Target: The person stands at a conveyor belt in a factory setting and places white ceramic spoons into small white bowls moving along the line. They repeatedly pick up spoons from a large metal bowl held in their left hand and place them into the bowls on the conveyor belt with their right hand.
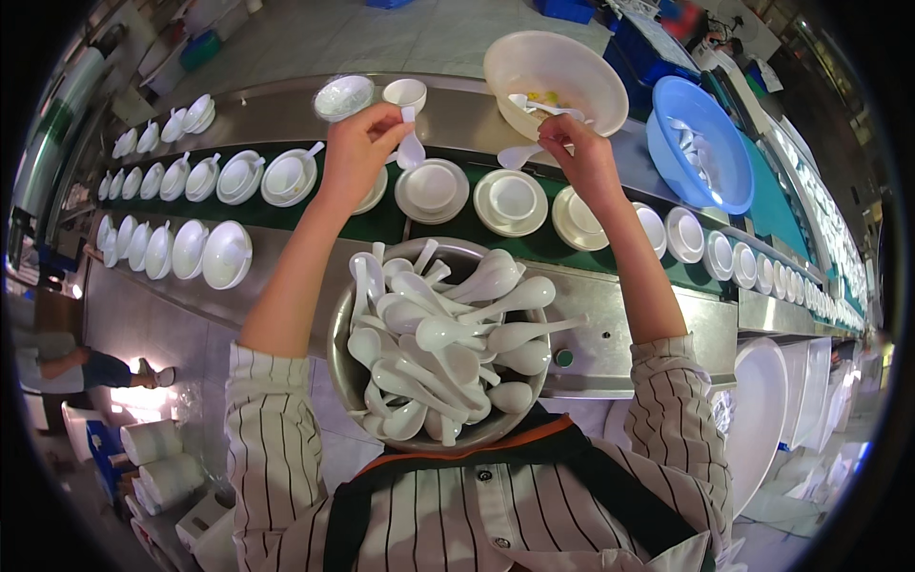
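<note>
My left hand (372, 146) pinches the handle of a white soup spoon (411, 151), bowl end down, over the far edge of a green conveyor belt (372, 227). My right hand (577, 150) has its fingertips closed by another white spoon (516, 156), just before a large cream basin (500, 68) with spoons and food scraps in it. Cups on saucers (510, 200) stand along the belt beneath both hands. Close to my body, a steel bowl (339, 357) is heaped with white spoons (443, 343).
A blue basin (736, 161) with wrapped-looking items stands at the right. White bowls with spoons (227, 254) line the left, on and beside the belt. Two bowls (344, 97) sit on the far steel ledge. A person (61, 365) is at the far left.
</note>
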A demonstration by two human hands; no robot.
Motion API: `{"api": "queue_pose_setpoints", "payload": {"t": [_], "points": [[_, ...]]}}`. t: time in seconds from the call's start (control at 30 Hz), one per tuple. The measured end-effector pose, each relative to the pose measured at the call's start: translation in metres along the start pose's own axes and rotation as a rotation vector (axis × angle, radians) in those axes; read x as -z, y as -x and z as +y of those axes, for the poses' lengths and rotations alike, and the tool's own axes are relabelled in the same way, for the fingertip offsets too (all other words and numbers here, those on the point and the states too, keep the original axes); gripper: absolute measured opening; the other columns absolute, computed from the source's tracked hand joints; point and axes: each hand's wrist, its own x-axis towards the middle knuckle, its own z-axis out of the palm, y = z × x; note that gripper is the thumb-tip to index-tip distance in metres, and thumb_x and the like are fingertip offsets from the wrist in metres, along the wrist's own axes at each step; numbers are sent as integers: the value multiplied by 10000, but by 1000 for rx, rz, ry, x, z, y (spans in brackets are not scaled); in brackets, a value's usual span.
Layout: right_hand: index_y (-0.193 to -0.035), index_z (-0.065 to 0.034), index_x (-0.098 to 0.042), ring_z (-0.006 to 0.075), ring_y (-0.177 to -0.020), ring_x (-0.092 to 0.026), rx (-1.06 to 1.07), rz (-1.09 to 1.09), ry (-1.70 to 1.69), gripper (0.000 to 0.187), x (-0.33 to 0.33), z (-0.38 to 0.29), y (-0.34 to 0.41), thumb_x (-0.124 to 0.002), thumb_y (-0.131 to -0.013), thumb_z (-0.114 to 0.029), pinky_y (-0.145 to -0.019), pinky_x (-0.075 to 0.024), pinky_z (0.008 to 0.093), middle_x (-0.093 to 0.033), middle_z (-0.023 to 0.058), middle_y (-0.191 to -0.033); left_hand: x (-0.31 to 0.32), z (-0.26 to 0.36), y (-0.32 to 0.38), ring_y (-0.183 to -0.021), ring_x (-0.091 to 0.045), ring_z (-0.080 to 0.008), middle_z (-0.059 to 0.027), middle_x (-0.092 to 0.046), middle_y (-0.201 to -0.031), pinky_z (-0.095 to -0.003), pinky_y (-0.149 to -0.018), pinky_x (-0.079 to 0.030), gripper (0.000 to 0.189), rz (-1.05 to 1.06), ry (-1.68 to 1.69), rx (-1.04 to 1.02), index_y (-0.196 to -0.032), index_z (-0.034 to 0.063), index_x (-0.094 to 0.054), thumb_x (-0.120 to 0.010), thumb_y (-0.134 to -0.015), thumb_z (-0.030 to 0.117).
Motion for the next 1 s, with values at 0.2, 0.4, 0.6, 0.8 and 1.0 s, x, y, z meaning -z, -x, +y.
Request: {"api": "queue_pose_setpoints", "payload": {"t": [0.2, 0.4, 0.6, 0.8, 1.0], "points": [[-910, -12, -605, 183, -782, -668, -102, -73, -109, 133, -31, 48, 22, -674, -798, 11, -733, -540, 305, -672, 76, -849, -29, -69, -31, -657, -579, -115, -64, -636, -727, -262, -633, -468, 122, -150, -234, -23, -886, -3, -632, -673, -831, 97], [-1182, -36, -560, 339, -1009, -599, 39, -85, 88, 480, -51, 46, 42, -715, -805, -289, -883, -476, 384, -603, 166, -1156, -38, -112, -26, -712, -640, -180, -111, -664, -768, -299, -680, -495, 173, -373, -351, -14, -872, -12, -631, -698, -801, 131], [-1202, -28, -548, 176, -959, -618, -380, -535, -328, 465, 30, -19, 83, -687, -852, -300, -858, -491, 316, -650, 98, -1041, -10, -14, 17, -681, -612, -240, -102, -648, -729, -358, -632, -469, 231, -325, -404, -9, -795, -4, -649, -726, -778, 214], [-1066, -40, -613, 158, -786, -645, -474, -745, -367, 337, 84, -76, 131, -749, -795, -188, -729, -509, 280, -665, 82, -879, -9, 28, 78, -656, -542, -260, -94, -568, -618, -375, -664, -421, 279, -506, -732, -133, -579, 37, -591, -774, -660, 232], [-862, 7, -676, 101, -660, -624, -458, -376, -478, 47, 92, -90, 125, -673, -816, 3, -585, -500, 229, -651, 64, -770, -18, 32, 107, -720, -543, -248, -72, -581, -649, -371, -740, -384, 169, -462, -920, -290, -620, 48, -663, -759, -657, 183]]}}
